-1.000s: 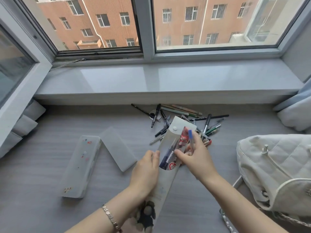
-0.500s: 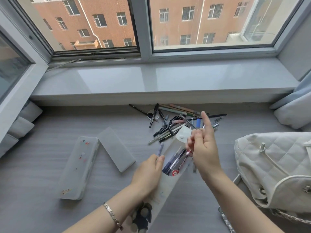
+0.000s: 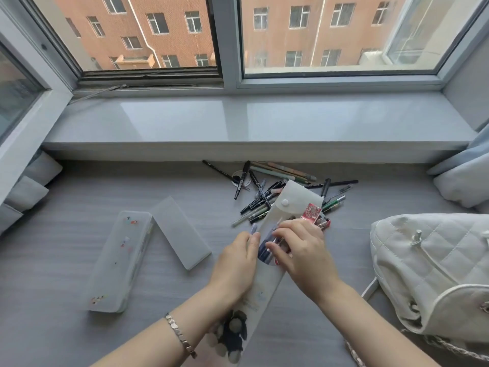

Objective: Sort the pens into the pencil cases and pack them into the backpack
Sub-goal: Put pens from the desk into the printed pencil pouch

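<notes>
Pens (image 3: 260,190) heaped just beyond the hands, partly hidden behind the raised flap of the pouch pencil case (image 3: 297,196). Frosted hard case (image 3: 119,260) and its loose lid (image 3: 181,231) well left of the left hand; white backpack (image 3: 434,274) near the right wrist. Left hand (image 3: 235,263) gripping the pouch's left edge; right hand (image 3: 304,254) close beside it, fingers curled onto blue pens (image 3: 264,250) in the pouch mouth. Bare grey surface (image 3: 66,207) between left hand and hard case; window sill (image 3: 238,123) bounding the far side.

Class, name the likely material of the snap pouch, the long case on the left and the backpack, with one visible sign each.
Snap pouch: thin frosted plastic, probably; pens show through. Long case: rigid frosted plastic, seemingly; crisp straight edges. Backpack: white quilted leather or imitation; stitched diamonds.
</notes>
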`<state>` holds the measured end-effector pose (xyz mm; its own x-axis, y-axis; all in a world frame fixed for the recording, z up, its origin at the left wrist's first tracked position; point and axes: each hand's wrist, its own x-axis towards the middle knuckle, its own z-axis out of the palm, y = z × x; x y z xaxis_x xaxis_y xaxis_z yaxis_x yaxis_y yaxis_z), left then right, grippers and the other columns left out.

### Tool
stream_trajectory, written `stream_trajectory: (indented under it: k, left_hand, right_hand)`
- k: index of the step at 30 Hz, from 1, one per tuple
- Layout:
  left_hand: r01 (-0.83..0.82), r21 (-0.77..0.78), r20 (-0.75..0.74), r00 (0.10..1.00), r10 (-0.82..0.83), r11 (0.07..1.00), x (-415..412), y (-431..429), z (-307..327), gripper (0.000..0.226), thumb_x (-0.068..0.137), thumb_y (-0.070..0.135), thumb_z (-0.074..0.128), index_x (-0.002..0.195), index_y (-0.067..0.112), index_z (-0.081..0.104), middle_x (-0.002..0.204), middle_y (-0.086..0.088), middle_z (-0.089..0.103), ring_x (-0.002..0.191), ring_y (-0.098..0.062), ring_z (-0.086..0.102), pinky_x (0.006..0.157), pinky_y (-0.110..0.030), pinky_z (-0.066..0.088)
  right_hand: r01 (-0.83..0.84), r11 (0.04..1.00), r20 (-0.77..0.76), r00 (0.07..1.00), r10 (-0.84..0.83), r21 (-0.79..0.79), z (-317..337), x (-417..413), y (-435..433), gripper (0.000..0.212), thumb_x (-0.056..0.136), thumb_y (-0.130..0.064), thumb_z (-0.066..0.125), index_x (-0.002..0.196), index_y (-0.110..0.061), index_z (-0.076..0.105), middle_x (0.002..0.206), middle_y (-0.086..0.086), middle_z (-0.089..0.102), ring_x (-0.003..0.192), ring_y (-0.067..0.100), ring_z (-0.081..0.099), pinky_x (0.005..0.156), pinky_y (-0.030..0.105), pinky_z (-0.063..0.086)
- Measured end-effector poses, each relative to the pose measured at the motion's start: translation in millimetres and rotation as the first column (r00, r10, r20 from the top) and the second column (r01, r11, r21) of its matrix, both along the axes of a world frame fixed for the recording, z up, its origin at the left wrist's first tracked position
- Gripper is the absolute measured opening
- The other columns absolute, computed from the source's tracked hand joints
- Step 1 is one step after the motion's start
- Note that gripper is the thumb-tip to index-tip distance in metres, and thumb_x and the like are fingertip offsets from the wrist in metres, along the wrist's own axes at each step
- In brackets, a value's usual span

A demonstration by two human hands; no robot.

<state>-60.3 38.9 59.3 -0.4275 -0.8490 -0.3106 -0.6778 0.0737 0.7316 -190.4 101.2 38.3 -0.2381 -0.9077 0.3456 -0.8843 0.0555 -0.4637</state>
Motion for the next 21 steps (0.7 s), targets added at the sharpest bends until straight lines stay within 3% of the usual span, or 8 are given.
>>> stream_trajectory:
  k: [3, 7, 11, 15, 18, 20, 21]
  left_hand:
    - [-0.026, -0.017, -0.02, 0.999, 0.026, 1.0, -2, -7, -1, 0.033, 0.099, 0.039, 0.03, 0.076, 0.019, 0.042, 0.08, -0.003, 0.057, 0.09, -0.03, 0.055, 0.074, -0.035, 0.039]
    - [-0.04, -0.017, -0.001, 0.999, 0.04, 0.999, -3, -20, -6, 0.034, 0.099, 0.039, 0.03, 0.077, 0.018, 0.044, 0.085, -0.009, 0.061, 0.092, -0.032, 0.055, 0.077, -0.037, 0.04]
    - [-0.031, -0.014, 0.045, 0.998, 0.032, 0.999, -4, -29, -14, 0.035, 0.099, 0.039, 0.03, 0.081, 0.015, 0.048, 0.087, -0.007, 0.063, 0.093, -0.031, 0.056, 0.077, -0.036, 0.041]
    - [-0.021, -0.008, 0.073, 0.997, 0.021, 1.0, 0, -33, -20, 0.037, 0.099, 0.041, 0.03, 0.083, 0.014, 0.05, 0.088, -0.005, 0.064, 0.091, -0.029, 0.057, 0.079, -0.037, 0.043]
    - [-0.034, 0.022, 0.084, 0.996, 0.032, 0.999, 4, -36, -26, 0.04, 0.098, 0.041, 0.03, 0.082, 0.011, 0.051, 0.086, -0.006, 0.064, 0.09, -0.03, 0.057, 0.08, -0.039, 0.044]
    - [-0.055, 0.024, 0.098, 0.994, 0.052, 0.998, 6, -39, -29, 0.041, 0.099, 0.041, 0.029, 0.083, 0.011, 0.051, 0.087, -0.007, 0.063, 0.09, -0.03, 0.056, 0.078, -0.038, 0.043]
    - [-0.07, 0.019, 0.106, 0.992, 0.068, 0.997, 6, -41, -29, 0.04, 0.099, 0.041, 0.029, 0.083, 0.012, 0.051, 0.087, -0.007, 0.062, 0.09, -0.03, 0.055, 0.077, -0.036, 0.041]
  right_hand:
    - [0.028, 1.0, -0.016, 0.999, -0.028, -0.015, -1, -10, -3, 0.049, 0.095, -0.044, 0.032, 0.106, -0.009, 0.064, 0.113, 0.011, 0.062, 0.111, 0.022, 0.048, 0.098, 0.032, 0.033]
    - [0.047, 0.998, -0.04, 0.998, -0.045, 0.052, -9, -23, -12, 0.049, 0.093, -0.043, 0.037, 0.112, -0.005, 0.062, 0.126, 0.018, 0.056, 0.125, 0.027, 0.04, 0.107, 0.034, 0.028]
    - [-0.12, 0.991, -0.036, 0.992, 0.122, 0.067, -17, -20, -19, 0.039, 0.088, -0.029, 0.045, 0.107, -0.001, 0.065, 0.12, 0.016, 0.061, 0.124, 0.022, 0.041, 0.108, 0.028, 0.025]
    - [-0.299, 0.95, 0.018, 0.954, 0.298, 0.095, -23, -21, -23, 0.038, 0.095, -0.025, 0.037, 0.106, -0.001, 0.065, 0.117, 0.012, 0.063, 0.121, 0.02, 0.049, 0.104, 0.029, 0.038]
    - [-0.456, 0.884, 0.004, 0.889, 0.458, 0.108, -26, -31, -23, 0.031, 0.094, -0.02, 0.042, 0.108, -0.004, 0.065, 0.12, 0.01, 0.062, 0.123, 0.022, 0.051, 0.101, 0.034, 0.045]
    - [-0.463, 0.886, -0.024, 0.886, 0.463, 0.016, -27, -42, -25, 0.025, 0.09, -0.011, 0.047, 0.102, -0.002, 0.067, 0.113, 0.013, 0.064, 0.117, 0.024, 0.054, 0.101, 0.031, 0.043]
    - [-0.38, 0.924, 0.008, 0.925, 0.38, -0.041, -27, -50, -28, 0.023, 0.088, -0.009, 0.049, 0.097, -0.001, 0.068, 0.105, 0.015, 0.066, 0.11, 0.024, 0.056, 0.098, 0.028, 0.044]
